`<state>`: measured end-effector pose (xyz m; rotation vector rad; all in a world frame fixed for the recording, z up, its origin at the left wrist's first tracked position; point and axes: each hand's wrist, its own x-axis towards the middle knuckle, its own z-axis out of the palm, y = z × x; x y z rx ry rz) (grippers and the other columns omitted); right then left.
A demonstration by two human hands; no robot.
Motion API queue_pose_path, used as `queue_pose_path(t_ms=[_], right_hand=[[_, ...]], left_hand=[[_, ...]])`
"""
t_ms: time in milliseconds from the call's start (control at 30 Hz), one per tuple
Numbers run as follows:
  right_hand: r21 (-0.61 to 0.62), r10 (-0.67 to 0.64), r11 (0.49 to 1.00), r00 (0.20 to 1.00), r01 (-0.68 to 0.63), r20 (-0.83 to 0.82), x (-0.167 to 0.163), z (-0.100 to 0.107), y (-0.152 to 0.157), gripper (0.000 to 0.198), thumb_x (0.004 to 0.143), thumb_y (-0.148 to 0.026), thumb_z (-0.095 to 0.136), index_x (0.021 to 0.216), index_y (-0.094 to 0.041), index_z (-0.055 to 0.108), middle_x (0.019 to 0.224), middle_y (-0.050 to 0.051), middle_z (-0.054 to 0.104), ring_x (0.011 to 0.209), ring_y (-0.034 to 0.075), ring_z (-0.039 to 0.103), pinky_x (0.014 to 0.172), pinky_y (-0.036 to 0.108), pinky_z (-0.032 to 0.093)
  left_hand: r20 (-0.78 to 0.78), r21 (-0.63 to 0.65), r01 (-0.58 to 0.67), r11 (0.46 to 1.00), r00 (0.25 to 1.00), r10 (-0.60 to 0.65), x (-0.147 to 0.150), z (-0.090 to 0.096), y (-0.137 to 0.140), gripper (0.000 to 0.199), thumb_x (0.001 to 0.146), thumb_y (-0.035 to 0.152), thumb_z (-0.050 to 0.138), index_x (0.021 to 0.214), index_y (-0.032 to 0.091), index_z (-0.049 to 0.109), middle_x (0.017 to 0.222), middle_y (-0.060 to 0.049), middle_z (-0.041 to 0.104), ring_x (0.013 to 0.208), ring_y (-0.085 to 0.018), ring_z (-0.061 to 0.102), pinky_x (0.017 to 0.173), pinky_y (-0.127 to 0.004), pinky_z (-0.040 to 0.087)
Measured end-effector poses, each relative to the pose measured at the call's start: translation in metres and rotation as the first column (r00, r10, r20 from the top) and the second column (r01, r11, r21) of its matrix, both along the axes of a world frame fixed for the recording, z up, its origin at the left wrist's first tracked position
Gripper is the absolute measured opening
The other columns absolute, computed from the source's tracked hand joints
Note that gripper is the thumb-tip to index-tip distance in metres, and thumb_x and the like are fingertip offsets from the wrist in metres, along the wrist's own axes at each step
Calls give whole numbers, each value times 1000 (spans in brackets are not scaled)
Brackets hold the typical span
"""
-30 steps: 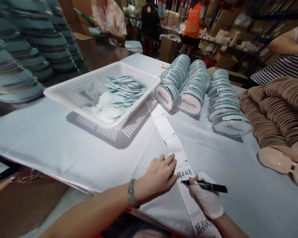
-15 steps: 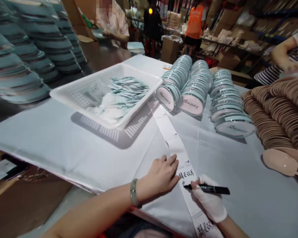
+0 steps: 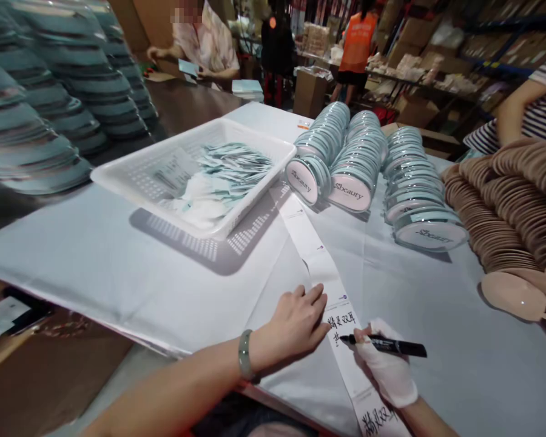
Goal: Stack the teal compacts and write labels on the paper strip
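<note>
A long strip of white labels (image 3: 317,258) runs across the white-covered table (image 3: 200,303) from the basket toward me. Black handwritten characters stand on two of its labels. My left hand (image 3: 300,318), with a green bangle at the wrist, lies flat with fingers spread on the strip's left edge. In my right hand (image 3: 386,367), which wears a white glove with bare fingertips, I hold a black marker pen (image 3: 398,346). Its tip is at the label, just right of the newest strokes.
A white plastic basket (image 3: 250,218) holds pale blue packets (image 3: 236,167). Behind the strip stand rows of clear-wrapped "beauty" packages (image 3: 348,191). Stacked brown oval pieces (image 3: 505,230) lie at right, tall pale blue stacks (image 3: 64,79) at left. Other people work beyond the table.
The marker tip has shifted slightly right, and another stroke shows in the character below the first line. My left hand stays put. Across the table, a person now holds up a pale blue piece.
</note>
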<state>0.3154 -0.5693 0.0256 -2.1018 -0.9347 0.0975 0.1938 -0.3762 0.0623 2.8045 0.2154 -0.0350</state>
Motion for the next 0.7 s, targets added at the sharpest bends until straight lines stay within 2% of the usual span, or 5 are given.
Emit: queue_pose_path(t_ms=[133,267,433,600,700], right_hand=[[-61,29,998,999,-32,-45,-1,9,1,44,87,-54,62,58,-22,56,52,0,59,47,16,56,50,26,46],[-41,39,998,998,-41,-49,-4,17,7,47,87,-58,59,57,-22,56,51,1,60,46,16,56,48,26,46],[-26,-25,999,999,24,-47,-6,19,9,47,85,-59,60,56,-22,51,50,1,57,45,15,54,47,26,45],[-29,52,998,998,-53,-37,-5,20,8,45,88,-53,60,56,-22,53,48,-1,58,43,15,55,47,26,44],[-30,51,998,998,-52,-38,-6,21,9,44,88,-54,60,57,-22,55,50,0,60,45,15,56,49,26,45]], left_hand=[[-2,0,-4,1000,1000,4,0,-1,-1,44,97,47,47,127,17,57,148,-9,53,101,-30,62,74,-43,57],[-1,-7,-2,1000,1000,2,0,-1,-1,44,97,47,47,128,17,57,148,-10,53,102,-29,62,75,-43,57],[-12,-14,-1,1000,1000,1,0,0,0,44,97,47,47,128,17,56,149,-11,52,102,-30,61,76,-44,57],[-13,-21,-1,1000,1000,1,1,1,0,42,97,47,47,126,18,57,148,-10,53,102,-30,61,76,-44,57],[-10,-17,0,1000,1000,0,1,0,0,43,97,47,47,127,17,56,148,-10,52,103,-30,61,75,-44,57]])
